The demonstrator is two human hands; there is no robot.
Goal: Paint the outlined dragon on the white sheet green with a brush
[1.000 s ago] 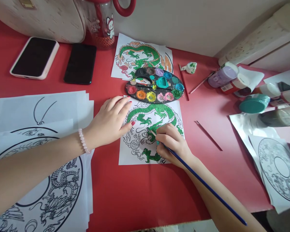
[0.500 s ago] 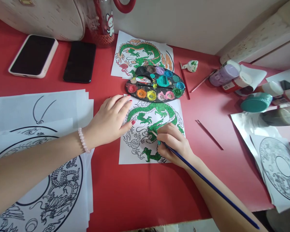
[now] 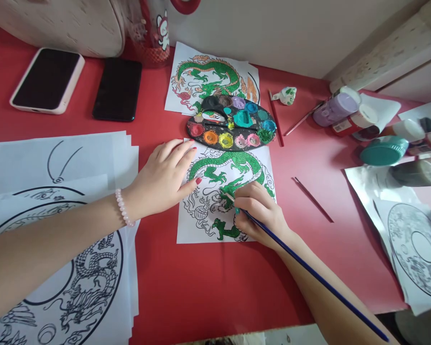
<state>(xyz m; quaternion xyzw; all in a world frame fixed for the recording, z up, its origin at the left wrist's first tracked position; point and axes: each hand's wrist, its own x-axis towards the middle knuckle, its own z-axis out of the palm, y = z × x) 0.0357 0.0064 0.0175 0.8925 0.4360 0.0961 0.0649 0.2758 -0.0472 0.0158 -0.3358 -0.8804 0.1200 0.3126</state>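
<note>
A dragon drawing (image 3: 201,229) lies on the red tabletop, its body painted green and the flames and ball still line art. My left hand (image 3: 167,172) rests flat with fingers spread, the fingertips on the sheet's left edge. In my right hand (image 3: 260,213) a blue-handled paintbrush (image 3: 309,268) is pinched, with its tip at the dragon's head. Just above the sheet sits a black paint palette (image 3: 221,125) with wells of several colours, overlapping the paper's top edge. Behind it lies another dragon picture (image 3: 215,72) with green and orange paint.
At left are a stack of printed sheets (image 3: 93,163), a white-cased phone (image 3: 45,79) and a black phone (image 3: 117,89). A clear bottle (image 3: 151,38) stands behind. Toward the right lie a thin brush (image 3: 313,200), a crumpled tissue (image 3: 286,95), paint jars (image 3: 336,108) and more printed paper (image 3: 413,244).
The view has shifted very slightly. Both hands and the paintbrush hold nearly the same places, and no clear new paint shows.
</note>
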